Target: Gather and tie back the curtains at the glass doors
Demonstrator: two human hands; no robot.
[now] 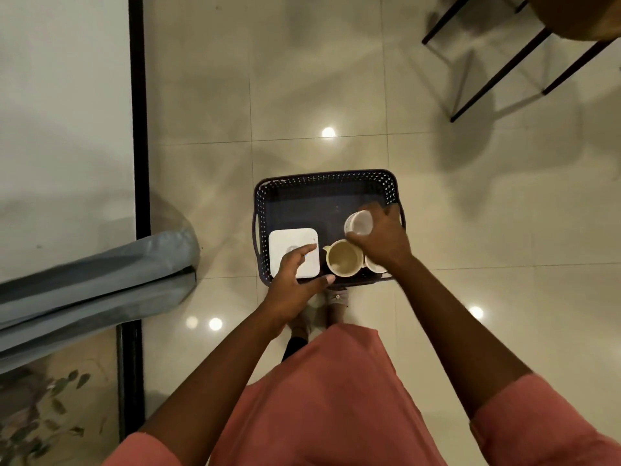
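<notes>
Grey-blue curtain (100, 280) hanging bundled well left of the dark perforated basket (324, 183), untouched. Right hand (383, 240) grasping a clear cup (359, 223) inside; left hand (295, 280) relaxed above the white lid (289, 240). Probably a preliminary; next, releasing and turning toward the curtain.

floor (319, 95): glossy cream tiles with thin grout lines, spots of reflected ceiling light. on it: one dark perforated basket (324, 179) just ahead of my feet (337, 304); black metal chair legs (497, 75) at the far right; gathered grey curtain (100, 280) hem touching down at the left, beside the black door frame (139, 129).
</notes>
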